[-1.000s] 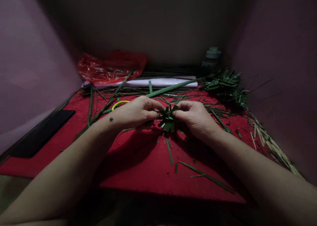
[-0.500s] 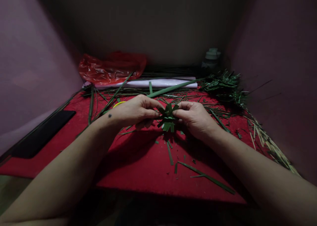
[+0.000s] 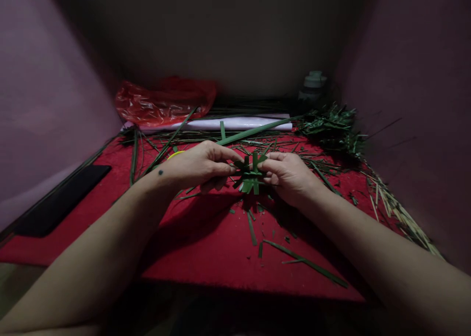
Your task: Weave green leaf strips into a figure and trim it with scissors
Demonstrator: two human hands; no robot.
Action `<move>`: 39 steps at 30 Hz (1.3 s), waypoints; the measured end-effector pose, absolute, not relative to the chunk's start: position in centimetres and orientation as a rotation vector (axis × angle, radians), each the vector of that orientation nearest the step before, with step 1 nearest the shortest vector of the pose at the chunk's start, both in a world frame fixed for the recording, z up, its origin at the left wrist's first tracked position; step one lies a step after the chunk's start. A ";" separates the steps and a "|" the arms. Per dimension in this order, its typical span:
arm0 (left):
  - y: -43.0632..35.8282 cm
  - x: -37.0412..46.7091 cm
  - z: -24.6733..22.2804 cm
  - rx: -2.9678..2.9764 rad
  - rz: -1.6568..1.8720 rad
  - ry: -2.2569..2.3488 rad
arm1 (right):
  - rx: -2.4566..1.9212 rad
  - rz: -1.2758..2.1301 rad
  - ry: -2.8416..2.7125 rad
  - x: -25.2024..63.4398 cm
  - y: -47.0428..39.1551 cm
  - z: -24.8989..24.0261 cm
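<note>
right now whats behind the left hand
Behind the left hand, part of a yellow curved piece shows, and a long green strip slants away. The hand covers the rest of the yellow piece.

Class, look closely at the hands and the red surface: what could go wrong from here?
1. The left hand and right hand both hold the small green leaf piece, so an uneven pull might tear or bend its narrow points.
2. If dropped, it could be hard to spot among the similar green scraps on the red surface.
3. The dim light may hide a small slip.
</note>
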State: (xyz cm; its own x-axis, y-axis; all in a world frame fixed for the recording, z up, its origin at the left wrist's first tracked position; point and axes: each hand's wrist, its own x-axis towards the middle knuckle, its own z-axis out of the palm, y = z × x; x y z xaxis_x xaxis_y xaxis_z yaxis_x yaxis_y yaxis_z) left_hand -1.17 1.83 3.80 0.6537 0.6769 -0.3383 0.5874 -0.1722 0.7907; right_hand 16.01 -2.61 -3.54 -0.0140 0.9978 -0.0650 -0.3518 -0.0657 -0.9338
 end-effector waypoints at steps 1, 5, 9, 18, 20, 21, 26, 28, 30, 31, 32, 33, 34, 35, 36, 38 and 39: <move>1.9 -1.2 3.8 1.855 0.107 0.999 | -0.980 1.419 -0.890 16.0 -2.6 -3.5; 1.9 -1.2 3.7 1.874 0.096 0.989 | -0.965 1.431 -0.866 15.9 -2.5 -3.6; 2.0 -1.2 3.6 1.872 0.095 0.978 | -1.001 1.404 -0.917 16.0 -2.5 -3.8; 2.0 -1.2 3.3 1.788 0.106 0.960 | -1.127 1.305 -1.079 16.2 -2.7 -4.0; 2.0 -1.1 3.4 1.776 0.109 0.957 | -1.125 1.281 -1.105 16.2 -2.7 -4.0; 2.0 -1.1 3.4 1.772 0.111 0.958 | -1.124 1.269 -1.116 16.3 -2.7 -4.0; 2.1 -1.1 3.3 1.723 0.139 0.961 | -1.154 1.208 -1.168 16.3 -3.0 -3.7; 2.1 -1.1 3.3 1.704 0.146 0.959 | -1.177 1.168 -1.202 16.2 -3.2 -3.4; 2.1 -1.1 3.4 1.710 0.148 0.972 | -1.191 1.141 -1.226 16.2 -3.3 -3.2; 2.1 -1.0 3.4 1.720 0.149 0.980 | -1.201 1.129 -1.237 16.1 -3.3 -3.1; 2.0 -1.0 3.4 1.728 0.151 0.986 | -1.216 1.111 -1.247 16.1 -3.3 -2.9; 2.0 -0.9 3.4 1.733 0.155 0.988 | -1.236 1.089 -1.257 16.0 -3.3 -2.8; 1.9 -0.8 3.4 1.735 0.164 0.987 | -1.261 1.063 -1.268 16.0 -3.3 -2.7; 1.8 -0.8 3.4 1.736 0.170 0.984 | -1.283 1.038 -1.277 16.0 -3.3 -2.6; 1.8 -0.7 3.4 1.737 0.174 0.981 | -1.297 1.019 -1.284 15.9 -3.3 -2.5; 1.6 -0.6 3.2 1.743 0.175 0.984 | -1.300 1.000 -1.284 15.9 -3.4 -2.4; 1.5 -0.5 3.1 1.749 0.169 0.990 | -1.299 1.000 -1.279 15.8 -3.4 -2.3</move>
